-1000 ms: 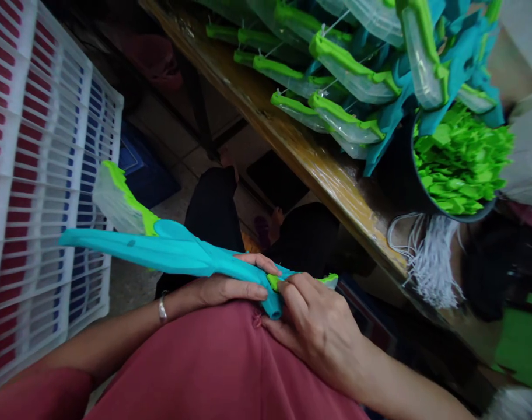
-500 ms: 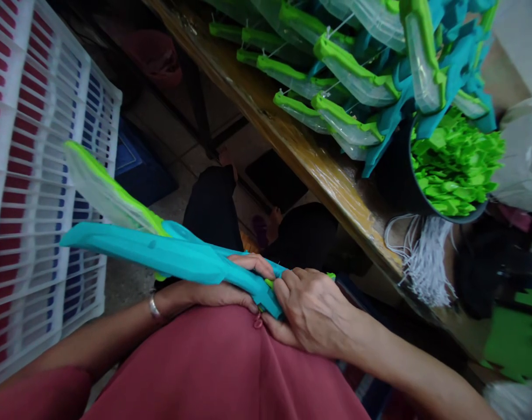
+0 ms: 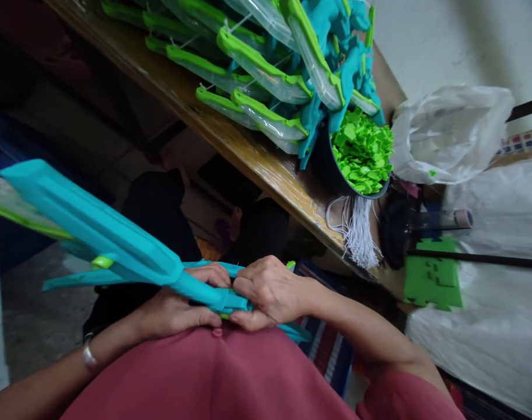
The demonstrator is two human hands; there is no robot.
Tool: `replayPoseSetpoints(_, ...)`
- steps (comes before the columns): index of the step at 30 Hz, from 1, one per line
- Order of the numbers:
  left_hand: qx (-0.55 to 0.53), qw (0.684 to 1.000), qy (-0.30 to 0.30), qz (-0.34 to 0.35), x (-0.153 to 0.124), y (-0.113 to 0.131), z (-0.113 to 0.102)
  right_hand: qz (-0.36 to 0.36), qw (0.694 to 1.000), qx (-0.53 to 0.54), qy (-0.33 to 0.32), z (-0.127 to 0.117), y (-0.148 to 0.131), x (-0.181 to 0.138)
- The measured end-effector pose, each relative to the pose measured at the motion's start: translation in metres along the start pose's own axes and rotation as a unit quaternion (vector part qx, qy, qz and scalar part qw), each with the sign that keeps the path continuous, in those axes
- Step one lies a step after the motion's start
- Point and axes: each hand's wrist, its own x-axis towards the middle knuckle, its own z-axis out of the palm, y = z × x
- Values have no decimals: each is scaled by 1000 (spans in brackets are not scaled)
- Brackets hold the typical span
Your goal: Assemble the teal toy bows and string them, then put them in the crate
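Observation:
Against my lap lies a turquoise foam piece (image 3: 117, 233), long and flat, its broad arm pointing up and left. A clear plastic strip with a lime-green edge (image 3: 25, 210) sticks out behind it at the left. My left hand (image 3: 178, 312) is wrapped round the foam's narrow part, thumb in front and fingers behind. Close beside it, my right hand (image 3: 270, 294) is closed on the narrow end of the same piece, which its fingers partly cover. Another turquoise tip shows below my right wrist. What my right fingertips pinch is hidden.
On the wooden table (image 3: 248, 157) lies a stack of similar turquoise and green-edged pieces (image 3: 266, 70). A dark tub (image 3: 331, 169) holds small green foam bits. White cords (image 3: 361, 236) hang at the table's edge, near a plastic bag (image 3: 450, 137) and a green foam mat (image 3: 432, 274).
The view has swung right, so the white crate has mostly left it. The turquoise piece has turned, its broad arm now raised at the left. Both hands keep hold of its narrow part.

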Motion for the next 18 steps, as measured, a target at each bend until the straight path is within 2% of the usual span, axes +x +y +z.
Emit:
replayPoseSetpoints(3,-16,996,37,-74,-2,-9,-1,60,998,36,7,1,-1,-2)
replayPoseSetpoints(6,-49,984,94,-142,-2,-14,-1,128,985,117,-2,-6,1,-6)
replayPoseSetpoints(8,-82,976,125,-158,0,-12,0,175,967,185,5,-13,8,-15)
replayPoseSetpoints(10,-119,968,160,-153,2,-9,0,258,941,213,55,-20,23,-29)
replayPoseSetpoints(14,-240,924,258,-147,1,-5,-6,435,869,110,210,-33,70,-75)
replayPoseSetpoints(18,-306,879,334,-153,0,-5,-12,537,781,-34,317,-45,120,-122)
